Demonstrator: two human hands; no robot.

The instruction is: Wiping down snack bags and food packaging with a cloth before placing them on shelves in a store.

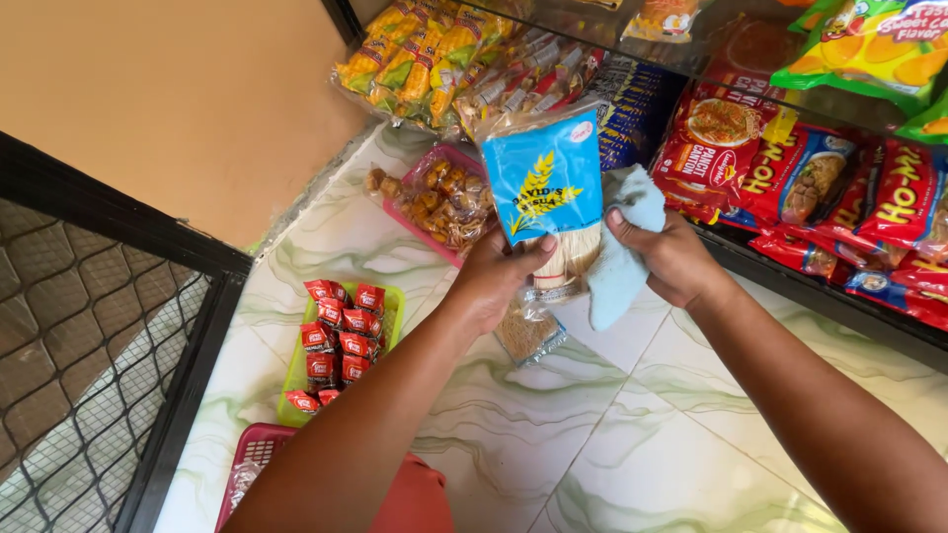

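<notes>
Left hand (499, 276) grips a clear noodle packet (546, 192) with a blue label, held upright above the tiled floor (632, 434). Right hand (667, 259) closes on a light blue cloth (622, 247) pressed against the packet's side, seemingly wiping it. I note a green tray (292, 380) of red sachets lower left.

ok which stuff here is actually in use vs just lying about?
In use:
left hand
noodle packet, held by the left hand
right hand
blue cloth, pressed against the packet

Lying about:
green tray of red sachets
pink tray of snacks
shelf packets
red basket
</notes>
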